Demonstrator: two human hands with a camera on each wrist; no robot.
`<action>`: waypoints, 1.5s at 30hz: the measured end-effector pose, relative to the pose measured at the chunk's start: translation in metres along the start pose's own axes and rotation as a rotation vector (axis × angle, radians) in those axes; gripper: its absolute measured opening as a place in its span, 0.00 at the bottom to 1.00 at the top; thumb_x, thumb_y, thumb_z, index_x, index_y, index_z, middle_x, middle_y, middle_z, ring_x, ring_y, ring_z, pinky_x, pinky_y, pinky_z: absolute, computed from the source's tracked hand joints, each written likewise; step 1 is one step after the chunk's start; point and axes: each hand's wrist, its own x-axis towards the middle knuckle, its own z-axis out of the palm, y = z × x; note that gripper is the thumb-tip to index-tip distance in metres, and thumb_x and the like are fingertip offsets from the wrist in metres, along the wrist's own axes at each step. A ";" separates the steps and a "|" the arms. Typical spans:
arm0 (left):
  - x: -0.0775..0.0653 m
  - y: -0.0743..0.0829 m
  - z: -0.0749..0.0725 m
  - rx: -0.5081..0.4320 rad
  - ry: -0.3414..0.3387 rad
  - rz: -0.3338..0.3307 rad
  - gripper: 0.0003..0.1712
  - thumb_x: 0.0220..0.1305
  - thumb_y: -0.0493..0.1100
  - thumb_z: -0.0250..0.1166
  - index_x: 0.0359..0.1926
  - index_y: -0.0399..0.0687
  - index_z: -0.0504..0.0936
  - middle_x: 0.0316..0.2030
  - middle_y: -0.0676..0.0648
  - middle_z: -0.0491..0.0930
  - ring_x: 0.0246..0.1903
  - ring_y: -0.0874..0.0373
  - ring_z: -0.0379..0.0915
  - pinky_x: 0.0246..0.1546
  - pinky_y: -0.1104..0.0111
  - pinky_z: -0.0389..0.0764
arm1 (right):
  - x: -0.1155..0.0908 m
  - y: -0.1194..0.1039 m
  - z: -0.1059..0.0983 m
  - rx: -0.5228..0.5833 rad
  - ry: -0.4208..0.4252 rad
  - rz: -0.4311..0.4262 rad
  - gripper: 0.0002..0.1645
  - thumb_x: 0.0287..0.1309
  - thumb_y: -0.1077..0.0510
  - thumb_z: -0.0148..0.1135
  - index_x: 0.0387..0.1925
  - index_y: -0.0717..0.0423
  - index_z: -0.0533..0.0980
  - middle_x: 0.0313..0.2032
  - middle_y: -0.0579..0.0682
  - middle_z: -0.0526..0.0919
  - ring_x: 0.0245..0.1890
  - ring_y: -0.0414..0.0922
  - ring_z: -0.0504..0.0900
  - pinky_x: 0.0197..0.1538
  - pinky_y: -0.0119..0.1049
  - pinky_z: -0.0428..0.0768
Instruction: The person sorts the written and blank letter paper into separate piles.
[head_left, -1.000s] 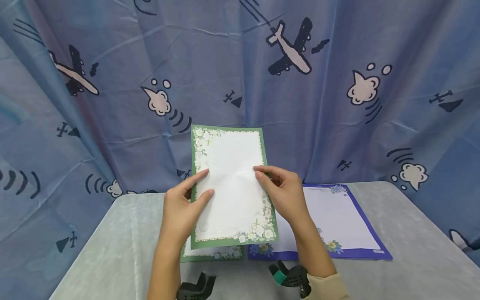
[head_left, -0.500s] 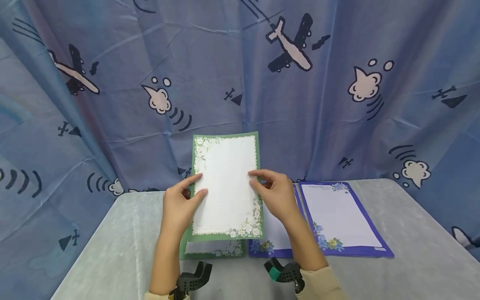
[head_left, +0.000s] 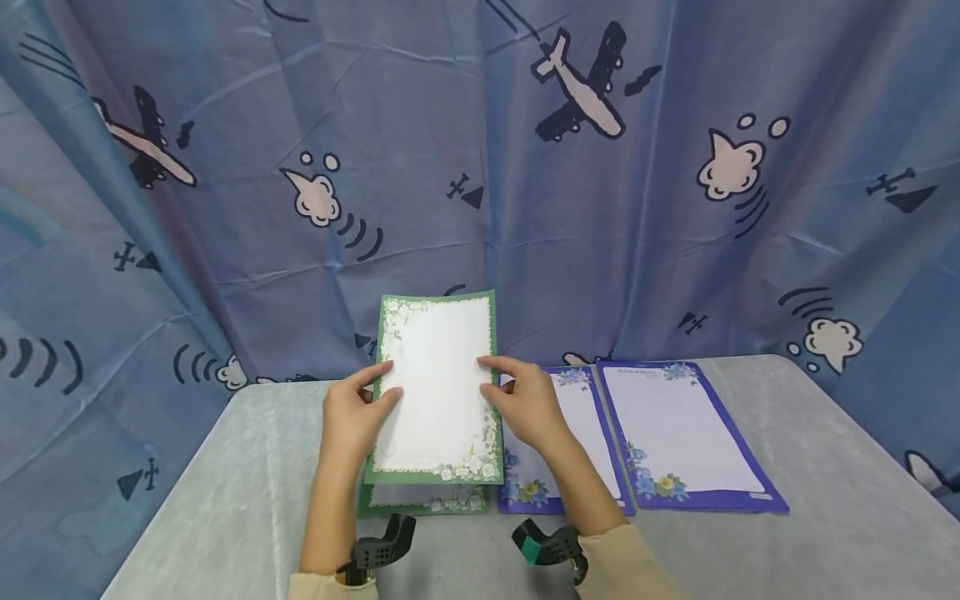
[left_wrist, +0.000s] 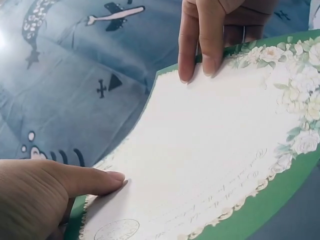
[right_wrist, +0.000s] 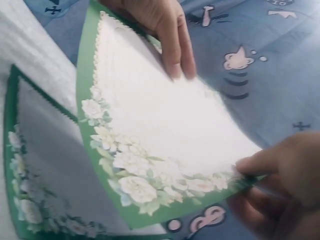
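Note:
Both hands hold up one sheet of stationery paper (head_left: 435,383) with a green border and white printed flowers. My left hand (head_left: 356,412) pinches its left edge, thumb in front. At the right edge, my right hand (head_left: 528,404) pinches it the same way. The sheet bends slightly in the left wrist view, where my left thumb (left_wrist: 100,182) presses its face near a printed oval stamp. Below it on the table lies another green-bordered sheet (head_left: 427,497), mostly covered in the head view; the right wrist view shows more of this lower sheet (right_wrist: 55,165).
Two purple-bordered sheets with blue and yellow flowers lie side by side to the right: a nearer one (head_left: 585,425) partly behind my right arm, and a farther one (head_left: 675,433). The grey table (head_left: 225,500) ends at a blue curtain (head_left: 420,125) printed with planes.
The held green sheet has come down and slightly left, toward the green sheet on the table. Both hands keep their pinch. More of the purple sheets now shows.

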 end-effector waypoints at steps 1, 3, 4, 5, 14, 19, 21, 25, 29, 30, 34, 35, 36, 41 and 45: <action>0.001 -0.003 0.001 0.004 -0.002 -0.009 0.23 0.64 0.38 0.69 0.61 0.51 0.83 0.15 0.54 0.55 0.17 0.59 0.51 0.18 0.71 0.59 | 0.000 0.003 0.003 0.007 -0.009 0.008 0.25 0.64 0.63 0.66 0.62 0.46 0.80 0.41 0.54 0.86 0.13 0.41 0.58 0.18 0.30 0.59; 0.003 -0.008 0.002 0.020 -0.003 -0.017 0.23 0.64 0.38 0.69 0.61 0.50 0.83 0.14 0.54 0.55 0.17 0.59 0.51 0.17 0.71 0.59 | 0.001 0.008 0.010 0.009 -0.026 0.015 0.26 0.64 0.64 0.65 0.63 0.47 0.79 0.24 0.49 0.80 0.12 0.41 0.56 0.17 0.30 0.58; 0.004 -0.011 0.003 0.031 -0.005 -0.019 0.23 0.64 0.38 0.69 0.61 0.49 0.83 0.13 0.54 0.54 0.16 0.60 0.51 0.17 0.70 0.59 | 0.001 0.011 0.013 0.008 -0.036 0.017 0.27 0.64 0.64 0.65 0.63 0.47 0.78 0.17 0.47 0.73 0.12 0.40 0.55 0.16 0.29 0.58; 0.004 -0.014 0.004 0.042 -0.007 -0.023 0.23 0.64 0.38 0.69 0.61 0.49 0.83 0.13 0.54 0.54 0.16 0.59 0.52 0.17 0.70 0.59 | 0.002 0.013 0.016 0.007 -0.046 0.019 0.27 0.64 0.64 0.65 0.64 0.47 0.78 0.12 0.45 0.65 0.11 0.40 0.54 0.16 0.29 0.57; 0.011 -0.039 0.012 0.080 -0.055 -0.040 0.24 0.63 0.37 0.70 0.61 0.44 0.82 0.62 0.37 0.80 0.23 0.58 0.61 0.26 0.69 0.68 | 0.003 0.036 0.034 -0.065 -0.128 0.068 0.29 0.62 0.64 0.64 0.65 0.52 0.77 0.09 0.42 0.57 0.11 0.39 0.54 0.17 0.30 0.58; 0.012 -0.047 0.016 0.084 -0.087 -0.055 0.22 0.64 0.38 0.69 0.59 0.41 0.83 0.62 0.35 0.79 0.24 0.60 0.67 0.27 0.69 0.72 | 0.003 0.045 0.040 -0.101 -0.155 0.085 0.27 0.61 0.64 0.65 0.64 0.57 0.77 0.09 0.42 0.58 0.11 0.38 0.54 0.18 0.31 0.59; 0.012 -0.050 0.018 0.094 -0.100 -0.056 0.22 0.65 0.38 0.68 0.59 0.40 0.83 0.61 0.33 0.79 0.22 0.61 0.68 0.27 0.69 0.72 | 0.002 0.048 0.043 -0.123 -0.163 0.094 0.27 0.61 0.63 0.66 0.63 0.58 0.77 0.10 0.42 0.59 0.12 0.38 0.55 0.19 0.31 0.60; 0.012 -0.056 0.021 0.123 -0.110 -0.062 0.21 0.64 0.36 0.68 0.58 0.38 0.83 0.59 0.32 0.80 0.19 0.61 0.63 0.26 0.68 0.70 | 0.002 0.053 0.047 -0.171 -0.172 0.084 0.27 0.59 0.63 0.68 0.62 0.61 0.78 0.12 0.43 0.62 0.15 0.38 0.57 0.22 0.31 0.64; 0.012 -0.063 0.023 0.166 -0.105 -0.068 0.21 0.63 0.35 0.68 0.57 0.37 0.84 0.57 0.32 0.81 0.24 0.58 0.69 0.32 0.66 0.74 | 0.001 0.054 0.049 -0.205 -0.178 0.079 0.29 0.56 0.63 0.71 0.60 0.62 0.79 0.17 0.53 0.75 0.19 0.41 0.64 0.28 0.34 0.72; 0.012 -0.064 0.024 0.173 -0.105 -0.070 0.21 0.63 0.35 0.67 0.57 0.37 0.84 0.57 0.32 0.81 0.26 0.56 0.71 0.35 0.64 0.76 | 0.001 0.054 0.049 -0.218 -0.175 0.073 0.29 0.56 0.62 0.71 0.60 0.62 0.79 0.22 0.57 0.81 0.21 0.42 0.71 0.30 0.36 0.76; 0.012 -0.070 0.027 0.199 -0.111 -0.082 0.21 0.63 0.36 0.67 0.58 0.38 0.84 0.59 0.33 0.80 0.48 0.42 0.81 0.51 0.52 0.80 | 0.000 0.054 0.051 -0.265 -0.154 0.068 0.29 0.53 0.61 0.73 0.59 0.62 0.80 0.50 0.63 0.87 0.45 0.54 0.86 0.46 0.46 0.84; 0.012 -0.072 0.028 0.202 -0.113 -0.087 0.21 0.63 0.36 0.67 0.58 0.38 0.83 0.60 0.33 0.80 0.54 0.40 0.80 0.54 0.50 0.79 | 0.000 0.054 0.051 -0.282 -0.147 0.065 0.29 0.53 0.60 0.74 0.59 0.61 0.80 0.54 0.62 0.86 0.51 0.56 0.86 0.48 0.48 0.84; 0.011 -0.073 0.029 0.204 -0.116 -0.093 0.21 0.64 0.37 0.67 0.58 0.38 0.83 0.61 0.33 0.80 0.59 0.38 0.77 0.57 0.48 0.78 | 0.000 0.054 0.052 -0.295 -0.146 0.069 0.30 0.53 0.60 0.74 0.59 0.61 0.80 0.55 0.62 0.85 0.52 0.57 0.85 0.48 0.49 0.84; 0.010 -0.075 0.033 0.252 -0.119 -0.105 0.21 0.63 0.37 0.67 0.58 0.39 0.84 0.61 0.33 0.79 0.64 0.37 0.73 0.59 0.46 0.77 | -0.002 0.052 0.052 -0.378 -0.128 0.082 0.29 0.52 0.57 0.74 0.57 0.58 0.82 0.54 0.59 0.86 0.49 0.57 0.87 0.43 0.48 0.84; 0.011 -0.077 0.033 0.308 -0.112 -0.096 0.21 0.62 0.37 0.68 0.57 0.40 0.84 0.60 0.34 0.80 0.63 0.37 0.74 0.59 0.45 0.77 | -0.002 0.049 0.053 -0.423 -0.110 0.091 0.28 0.52 0.56 0.75 0.56 0.57 0.82 0.53 0.59 0.87 0.49 0.58 0.87 0.42 0.49 0.84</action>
